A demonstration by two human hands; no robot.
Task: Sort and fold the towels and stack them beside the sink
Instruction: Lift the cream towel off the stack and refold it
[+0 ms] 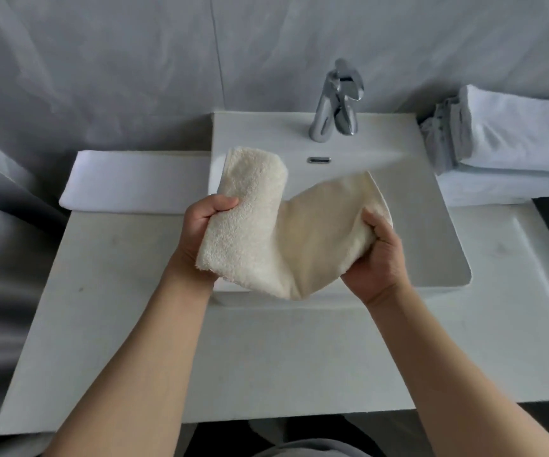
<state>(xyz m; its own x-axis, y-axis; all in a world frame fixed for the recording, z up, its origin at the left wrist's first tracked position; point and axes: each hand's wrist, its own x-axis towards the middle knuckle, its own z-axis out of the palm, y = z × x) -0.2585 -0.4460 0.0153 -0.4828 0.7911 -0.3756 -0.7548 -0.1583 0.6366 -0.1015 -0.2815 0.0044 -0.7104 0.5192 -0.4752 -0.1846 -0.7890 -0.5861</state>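
Cream towel (pixel 260 232) gripped by both hands over the sink (pixel 431 225).

Left hand (pixel 200 232) curled round the folded thick end, thumb on top; right hand (pixel 375 255) bunching the looser end. Held above the white basin, below a chrome faucet (pixel 335 100). Folded white towel (pixel 134 183) lying left of the basin; stacked white and grey towels (pixel 503 150) at right, on a pale counter (pixel 118 324) against grey marbled wall (pixel 134 61).
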